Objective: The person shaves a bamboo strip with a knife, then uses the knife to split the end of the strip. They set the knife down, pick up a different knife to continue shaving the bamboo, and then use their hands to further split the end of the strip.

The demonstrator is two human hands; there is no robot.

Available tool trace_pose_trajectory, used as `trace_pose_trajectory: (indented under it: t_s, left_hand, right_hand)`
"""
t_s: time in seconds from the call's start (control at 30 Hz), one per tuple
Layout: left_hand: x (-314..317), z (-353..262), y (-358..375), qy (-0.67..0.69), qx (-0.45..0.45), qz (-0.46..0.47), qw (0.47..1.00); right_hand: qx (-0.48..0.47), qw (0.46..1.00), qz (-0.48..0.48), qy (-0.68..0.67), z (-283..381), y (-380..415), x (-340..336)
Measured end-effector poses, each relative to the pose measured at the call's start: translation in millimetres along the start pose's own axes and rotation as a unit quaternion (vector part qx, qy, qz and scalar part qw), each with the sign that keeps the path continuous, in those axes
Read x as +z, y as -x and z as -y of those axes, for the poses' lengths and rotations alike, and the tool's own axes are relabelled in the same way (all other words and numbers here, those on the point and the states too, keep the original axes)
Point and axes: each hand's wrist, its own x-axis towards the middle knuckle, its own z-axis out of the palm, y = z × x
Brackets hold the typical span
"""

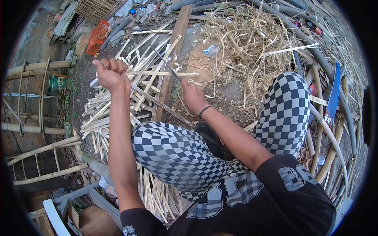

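Observation:
My left hand is closed round one end of a pale bamboo strip, which lies level and points to the right. My right hand is wrapped round the handle of a knife; the handle itself is mostly hidden in the fist. The dark, narrow blade slants up and left and crosses the strip near its right end. Curled shavings hang by that end, just above my right hand. Beneath the strip runs a long wooden plank.
Many cut bamboo strips are heaped left of the plank. A tangle of shavings lies at the upper right. A blue-bladed saw rests among poles on the right. An orange crate and a woven basket stand upper left.

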Motion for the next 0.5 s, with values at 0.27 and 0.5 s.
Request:
trace_pose_trajectory:
  t_s: [0.27,0.5]
  left_hand:
    - [-18,3,2,0.003,-0.019,-0.020,1.000]
    - [-33,4,-8,0.011,-0.020,-0.052,0.998]
  right_hand:
    - [-0.047,0.998,0.011,-0.032,90,19,-44]
    - [-0.050,0.999,-0.011,0.018,3,-2,-2]
